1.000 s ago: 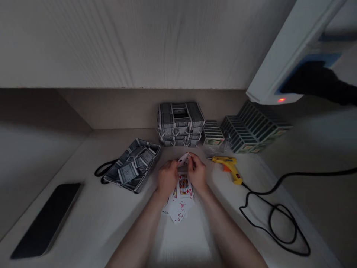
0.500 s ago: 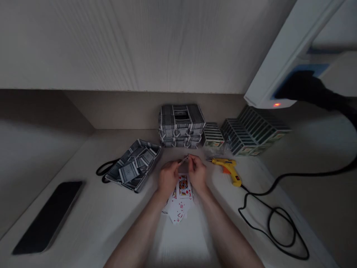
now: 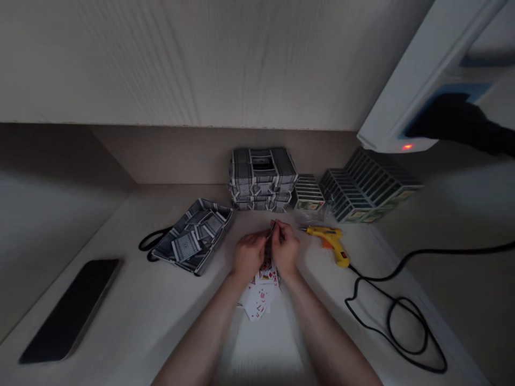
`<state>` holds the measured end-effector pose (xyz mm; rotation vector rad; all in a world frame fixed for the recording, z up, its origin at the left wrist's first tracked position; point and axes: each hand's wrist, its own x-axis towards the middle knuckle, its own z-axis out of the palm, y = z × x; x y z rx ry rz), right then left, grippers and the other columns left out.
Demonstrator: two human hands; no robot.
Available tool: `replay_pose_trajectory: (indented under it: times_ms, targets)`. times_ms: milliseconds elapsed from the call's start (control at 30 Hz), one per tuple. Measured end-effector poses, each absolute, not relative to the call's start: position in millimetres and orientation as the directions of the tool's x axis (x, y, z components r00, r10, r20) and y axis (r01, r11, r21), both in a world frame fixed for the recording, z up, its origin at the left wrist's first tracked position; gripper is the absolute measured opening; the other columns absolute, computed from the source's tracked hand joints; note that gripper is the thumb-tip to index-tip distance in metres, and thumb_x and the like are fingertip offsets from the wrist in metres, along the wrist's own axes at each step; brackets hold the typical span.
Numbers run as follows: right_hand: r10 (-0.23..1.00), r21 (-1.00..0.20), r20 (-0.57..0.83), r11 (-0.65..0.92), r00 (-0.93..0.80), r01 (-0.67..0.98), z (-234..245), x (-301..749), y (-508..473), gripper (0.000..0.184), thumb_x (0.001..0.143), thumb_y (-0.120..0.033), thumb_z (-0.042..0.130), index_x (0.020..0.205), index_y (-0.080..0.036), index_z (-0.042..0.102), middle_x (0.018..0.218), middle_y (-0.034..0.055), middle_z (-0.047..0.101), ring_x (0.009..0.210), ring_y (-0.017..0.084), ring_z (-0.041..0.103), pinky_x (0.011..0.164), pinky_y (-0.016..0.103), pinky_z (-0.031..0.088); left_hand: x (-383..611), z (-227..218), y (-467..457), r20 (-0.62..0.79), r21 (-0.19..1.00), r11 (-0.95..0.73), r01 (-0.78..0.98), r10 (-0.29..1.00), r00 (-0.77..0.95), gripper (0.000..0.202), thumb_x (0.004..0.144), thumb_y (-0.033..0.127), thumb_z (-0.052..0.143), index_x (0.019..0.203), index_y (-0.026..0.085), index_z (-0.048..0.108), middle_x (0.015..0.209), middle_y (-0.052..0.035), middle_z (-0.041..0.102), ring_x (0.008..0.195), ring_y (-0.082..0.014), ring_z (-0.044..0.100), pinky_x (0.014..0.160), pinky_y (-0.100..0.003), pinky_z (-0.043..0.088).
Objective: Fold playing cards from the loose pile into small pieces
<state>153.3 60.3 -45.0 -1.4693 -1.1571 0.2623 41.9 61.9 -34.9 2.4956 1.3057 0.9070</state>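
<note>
My left hand (image 3: 249,256) and my right hand (image 3: 285,247) are close together at the middle of the table, fingers closed on one playing card (image 3: 272,229). The card stands steeply tilted between the fingertips and shows mostly as a thin edge. Below the hands lies a loose pile of playing cards (image 3: 258,301), face up, with a king of diamonds (image 3: 267,275) on top. My hands hide part of that king and of the pile's upper end.
A box made of folded cards (image 3: 161,258) holds loose cards at left, black-handled scissors (image 3: 149,241) partly under it. A phone (image 3: 70,311) lies far left. Behind stand stacked card-made boxes (image 3: 263,174) and card packs (image 3: 358,187). A yellow glue gun (image 3: 328,237) with black cord (image 3: 396,251) lies right.
My hands have drawn closer together. The card between them has turned steeper, and the left hand has moved slightly right, covering more of the king of diamonds.
</note>
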Motion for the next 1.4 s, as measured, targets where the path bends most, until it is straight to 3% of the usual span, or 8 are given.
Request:
replay_pose_trajectory:
  times_ms: [100,267,400,500,633,800,1133,1400]
  targets:
    - [0.762,-0.860,0.432,0.186,0.483,0.476,-44,155,61,0.027,0.084,-0.033,0.042,0.094,-0.016,0.061,0.091,0.0101,0.069,0.081,0.019,0.064,0.070,0.030,0.050,41,-33,61,0.427,0.373,-0.569,0.732,0.806,0.409,0.021,0.081,0.011,0.044,0.088,0.018,0.062,0.080,-0.0059,0.067,0.080,-0.0166,0.061,0.075,-0.030,0.046]
    - [0.771,-0.872,0.402,0.158,0.495,0.463,-42,154,60,0.028,0.084,-0.034,0.043,0.093,-0.014,0.061,0.089,0.0115,0.068,0.079,0.019,0.064,0.069,0.031,0.050,42,-33,62,0.428,0.354,-0.587,0.728,0.794,0.432,0.018,0.081,0.011,0.044,0.084,0.017,0.061,0.077,-0.0051,0.066,0.077,-0.0161,0.060,0.071,-0.028,0.045]
    - [0.792,-0.888,0.386,0.180,0.473,0.423,-43,155,62,0.028,0.083,-0.033,0.043,0.096,-0.015,0.059,0.088,0.0099,0.068,0.078,0.018,0.064,0.068,0.029,0.050,43,-33,61,0.390,0.357,-0.456,0.815,0.866,0.313,0.019,0.084,0.015,0.042,0.078,0.017,0.060,0.070,-0.0061,0.064,0.068,-0.0166,0.060,0.064,-0.027,0.042]
    - [0.836,-0.889,0.368,0.188,0.408,0.417,-45,156,65,0.028,0.081,-0.032,0.045,0.100,-0.015,0.059,0.084,0.0078,0.068,0.072,0.017,0.063,0.065,0.028,0.049,43,-32,61,0.344,0.427,-0.311,0.849,0.924,0.165,0.020,0.085,0.015,0.040,0.078,0.016,0.059,0.067,-0.0056,0.064,0.063,-0.0156,0.060,0.057,-0.025,0.038]
    - [0.886,-0.842,0.365,0.182,0.287,0.508,-48,155,66,0.027,0.083,-0.032,0.042,0.085,-0.017,0.064,0.073,0.0053,0.068,0.063,0.017,0.060,0.058,0.026,0.046,42,-30,62,0.305,0.540,-0.215,0.813,0.951,0.049,0.020,0.087,0.020,0.040,0.080,0.017,0.059,0.066,-0.0035,0.064,0.060,-0.0137,0.059,0.052,-0.023,0.032]
    - [0.874,-0.778,0.397,0.158,0.281,0.608,-50,158,64,0.030,0.085,-0.030,0.039,0.091,-0.017,0.066,0.079,0.0067,0.069,0.063,0.017,0.061,0.058,0.026,0.044,44,-32,61,0.304,0.605,-0.268,0.750,0.948,0.093,0.025,0.088,0.024,0.040,0.071,0.017,0.057,0.061,-0.0019,0.062,0.052,-0.0104,0.054,0.049,-0.021,0.030]
    - [0.822,-0.721,0.430,0.063,0.374,0.690,-47,157,59,0.032,0.084,-0.028,0.040,0.096,-0.015,0.066,0.082,0.0114,0.070,0.066,0.019,0.063,0.062,0.028,0.046,51,-36,58,0.367,0.583,-0.424,0.693,0.898,0.240,0.028,0.088,0.027,0.038,0.068,0.017,0.054,0.058,-0.0023,0.059,0.052,-0.0103,0.051,0.051,-0.021,0.032]
    - [0.830,-0.794,0.449,0.202,0.331,0.573,-52,159,65,0.029,0.082,-0.028,0.045,0.098,-0.015,0.065,0.093,0.0095,0.069,0.081,0.019,0.064,0.074,0.029,0.049,45,-35,63,0.291,0.683,-0.248,0.687,0.955,0.056,0.027,0.087,0.029,0.040,0.070,0.016,0.056,0.061,-0.0023,0.061,0.051,-0.0092,0.050,0.051,-0.020,0.028]
